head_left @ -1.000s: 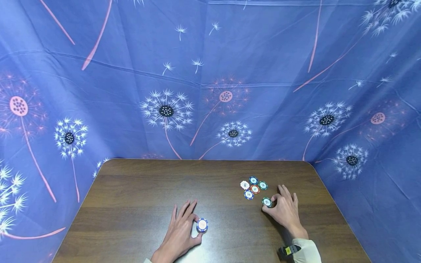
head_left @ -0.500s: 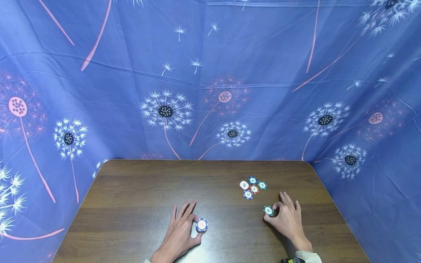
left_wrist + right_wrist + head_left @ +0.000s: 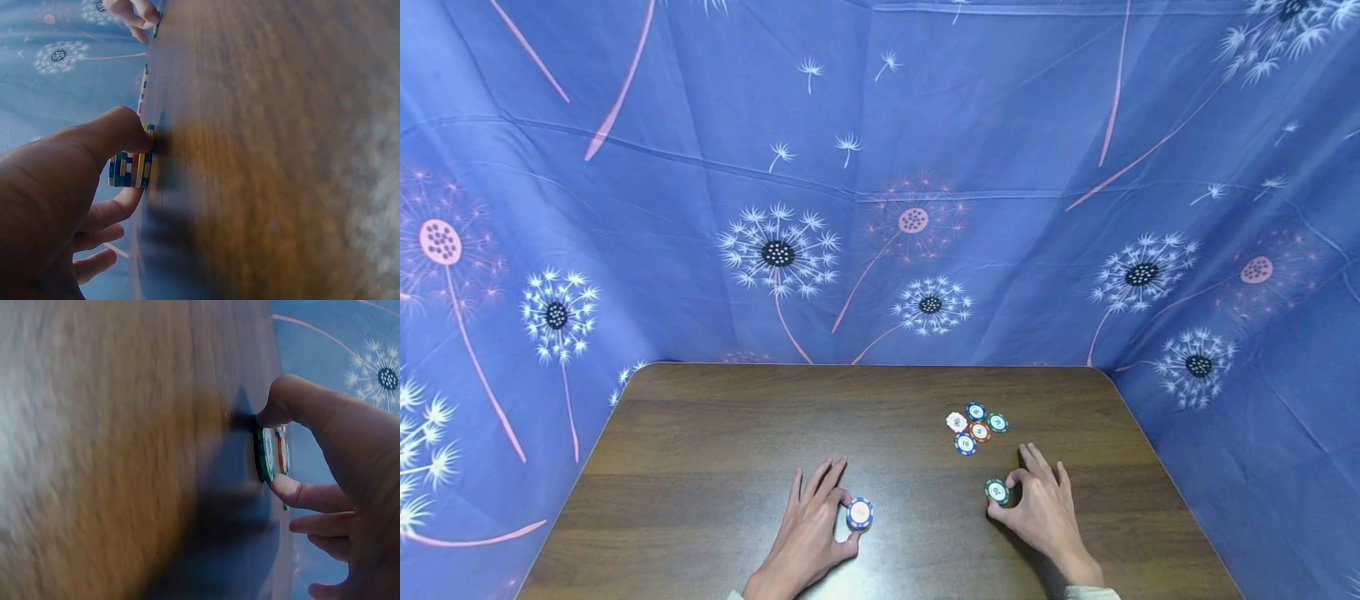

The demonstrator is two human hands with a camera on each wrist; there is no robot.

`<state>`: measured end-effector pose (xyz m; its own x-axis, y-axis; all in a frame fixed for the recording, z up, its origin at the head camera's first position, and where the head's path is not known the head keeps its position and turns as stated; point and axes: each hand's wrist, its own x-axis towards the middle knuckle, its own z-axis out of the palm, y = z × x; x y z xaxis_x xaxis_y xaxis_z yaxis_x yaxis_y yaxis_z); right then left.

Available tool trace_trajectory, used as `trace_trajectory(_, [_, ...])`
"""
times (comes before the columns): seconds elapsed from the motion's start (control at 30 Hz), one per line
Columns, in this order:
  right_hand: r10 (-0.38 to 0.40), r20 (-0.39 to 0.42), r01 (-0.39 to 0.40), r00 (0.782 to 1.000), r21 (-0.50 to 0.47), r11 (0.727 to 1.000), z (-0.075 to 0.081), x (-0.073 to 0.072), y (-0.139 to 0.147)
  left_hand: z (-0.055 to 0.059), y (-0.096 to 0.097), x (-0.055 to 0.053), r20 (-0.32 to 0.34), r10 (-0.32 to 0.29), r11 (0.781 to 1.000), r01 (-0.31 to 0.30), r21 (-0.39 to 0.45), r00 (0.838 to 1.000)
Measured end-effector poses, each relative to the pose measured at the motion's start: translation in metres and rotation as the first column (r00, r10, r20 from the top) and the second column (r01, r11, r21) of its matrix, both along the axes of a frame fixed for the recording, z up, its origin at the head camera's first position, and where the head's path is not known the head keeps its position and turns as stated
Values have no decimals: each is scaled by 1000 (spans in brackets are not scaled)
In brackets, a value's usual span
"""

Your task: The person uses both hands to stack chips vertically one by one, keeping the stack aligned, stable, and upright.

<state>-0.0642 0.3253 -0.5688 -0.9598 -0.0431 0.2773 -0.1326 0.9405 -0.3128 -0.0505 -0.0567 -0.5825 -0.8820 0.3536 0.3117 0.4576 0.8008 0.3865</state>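
In the head view my left hand [image 3: 811, 529] grips a short stack of poker chips [image 3: 860, 514] between thumb and forefinger, its other fingers spread. The left wrist view shows the stack [image 3: 132, 164] edge-on, with blue, yellow, red and green layers, standing on the table. My right hand [image 3: 1043, 515] pinches a green poker chip [image 3: 997, 492] at its rim, to the right of the stack. Whether this chip [image 3: 265, 455] touches the table I cannot tell. Beyond it lie several loose chips, among them a red chip [image 3: 980, 431] and a white chip [image 3: 957, 422].
A brown wooden table [image 3: 715, 442] carries everything. Around its far and side edges hangs a blue cloth [image 3: 1000, 125] printed with dandelions. The loose chips lie close together at the back right.
My right hand has drawn the green chip away from the loose chips, nearer to me and then a little left. The left hand and its stack have stayed put.
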Motion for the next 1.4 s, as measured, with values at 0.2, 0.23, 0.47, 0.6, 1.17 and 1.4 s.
trace_trajectory(0.2, [45,-17,-45,999,-7,999,-2,1,-13,1,0,0,3,-1,1000,1,-3,1000])
trace_trajectory(0.23, [51,-17,-51,999,-6,999,-2,0,-15,1,0,0,1,-1,1000,1,-4,1000])
trace_trajectory(0.47, [116,-51,-116,992,2,993,0,-1,-36,1,0,0,-3,2,1000,-2,-10,1000])
trace_trajectory(0.6, [169,-84,-169,982,5,986,2,-2,-51,1,1,0,-29,1,1000,-1,-9,1000])
trace_trajectory(1.17, [425,-70,-423,902,46,905,14,-9,-120,2,1,-1,-4,4,999,-4,-34,1000])
trace_trajectory(1.4, [500,-49,-498,865,50,866,24,-13,-143,4,0,0,-14,1,999,-1,-33,1000])
